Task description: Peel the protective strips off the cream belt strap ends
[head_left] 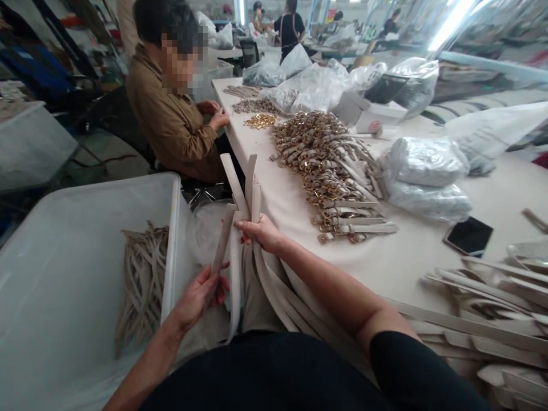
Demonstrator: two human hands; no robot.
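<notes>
Closest to my camera is the dark shirt point(278, 377); beyond it I see the cloth-covered tabletop point(385, 274), then the white plastic bin point(64, 274) with loose straps point(145, 279) inside. A heap of gold-buckled straps point(317, 148) covers part of the tabletop. Between bin and tabletop, my right grip point(262, 231) clasps several beige straps point(250, 182); my left grip point(199, 297) pinches a single strap point(223, 237).

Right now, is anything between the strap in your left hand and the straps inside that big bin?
Yes: the bin's side wall stands between the held strap in the left hand and the straps inside; its top is open.
</notes>
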